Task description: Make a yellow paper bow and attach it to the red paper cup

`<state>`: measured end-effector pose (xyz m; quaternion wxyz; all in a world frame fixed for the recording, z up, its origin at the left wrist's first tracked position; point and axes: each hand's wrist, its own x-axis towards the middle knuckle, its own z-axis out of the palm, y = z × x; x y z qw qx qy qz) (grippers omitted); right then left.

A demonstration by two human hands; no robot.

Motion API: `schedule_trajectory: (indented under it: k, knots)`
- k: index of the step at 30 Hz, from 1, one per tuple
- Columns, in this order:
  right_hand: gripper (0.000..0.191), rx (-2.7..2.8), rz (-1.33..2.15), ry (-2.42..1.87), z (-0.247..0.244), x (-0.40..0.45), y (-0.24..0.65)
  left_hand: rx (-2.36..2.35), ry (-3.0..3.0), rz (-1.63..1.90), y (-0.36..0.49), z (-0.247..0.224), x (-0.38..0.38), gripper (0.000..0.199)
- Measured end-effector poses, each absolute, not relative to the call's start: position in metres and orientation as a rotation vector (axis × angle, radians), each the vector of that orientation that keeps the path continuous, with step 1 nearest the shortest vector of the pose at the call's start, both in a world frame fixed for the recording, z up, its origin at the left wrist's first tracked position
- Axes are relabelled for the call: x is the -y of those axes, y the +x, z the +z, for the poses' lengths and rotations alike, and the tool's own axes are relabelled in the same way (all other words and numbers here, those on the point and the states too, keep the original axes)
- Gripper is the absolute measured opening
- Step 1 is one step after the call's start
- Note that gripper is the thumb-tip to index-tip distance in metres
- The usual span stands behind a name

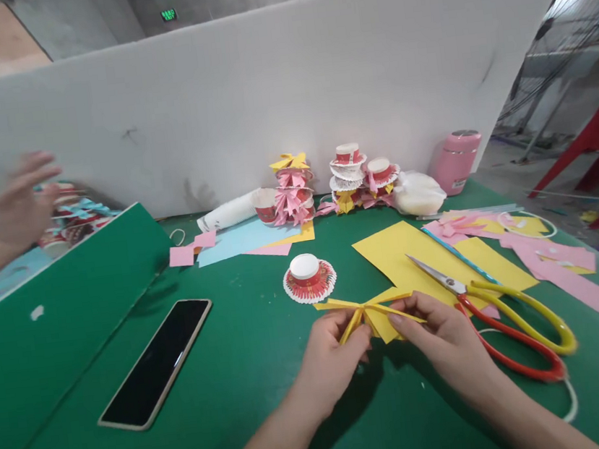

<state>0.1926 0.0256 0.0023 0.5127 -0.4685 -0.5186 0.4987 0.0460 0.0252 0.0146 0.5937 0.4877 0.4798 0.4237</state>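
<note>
Between my two hands is a yellow folded-paper bow (380, 322), its strips fanning out from a pinched middle. My left hand (332, 348) grips its left side with thumb and fingers. On the other side, my right hand (436, 324) pinches the right strips. Just beyond the bow sits a small paper-cup hat (309, 281) with a white top, a red band and a fringed brim. To the right of my right hand lie scissors (498, 309) with one red and one yellow handle, resting partly over yellow paper sheets (399, 259).
A phone (156, 366) lies at left beside a green divider (85, 302), behind which another person's hand (24, 204) is raised. Decorated cup stacks (293, 192), a white plastic bag (419, 194) and a pink flask (455, 161) line the back. Pink paper strips (585, 284) lie at right.
</note>
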Motion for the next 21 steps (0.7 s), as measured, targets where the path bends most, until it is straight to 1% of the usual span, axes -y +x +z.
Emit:
schedule_trajectory:
  k: [5, 10, 15, 21]
  knots:
    - [0.024, 1.298, 1.187, -1.090, -0.001, -0.024, 0.193, -1.039, 1.039, 0.979, 0.049, 0.016, -0.022, 0.017]
    - [0.035, 1.158, 1.381, -1.048, -0.007, -0.023, 0.190, -1.028, 0.883, 1.045, 0.054, 0.016, -0.020, 0.017]
    - [0.036, 1.050, 1.451, -0.993, -0.009, -0.023, 0.187, -0.959, 0.836, 1.034, 0.054, 0.008, -0.020, 0.017]
    - [0.035, 1.034, 1.438, -0.965, -0.009, -0.024, 0.184, -0.886, 0.787, 1.061, 0.054, 0.007, -0.020, 0.019]
